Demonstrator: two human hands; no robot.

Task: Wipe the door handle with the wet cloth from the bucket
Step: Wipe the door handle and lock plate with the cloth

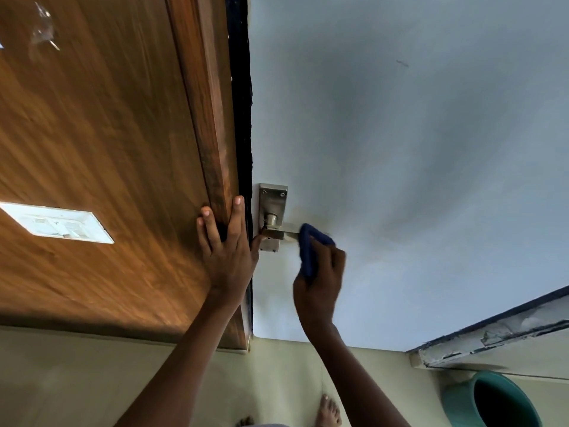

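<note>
Two hands share the job. Leftmost, the left hand (226,241) lies flat and spread on the wooden door frame (212,124), holding nothing, its thumb reaching toward the handle's base. Beside it, the metal door handle (281,232) juts from its plate on the pale door (400,149). The right hand (320,282) has its grip closed around the blue cloth (311,248), pressed over the lever's outer end. Wiping well likely means wrapping the cloth round the lever and drawing it along the full length. Far right, low, stands the green bucket (462,405).
</note>
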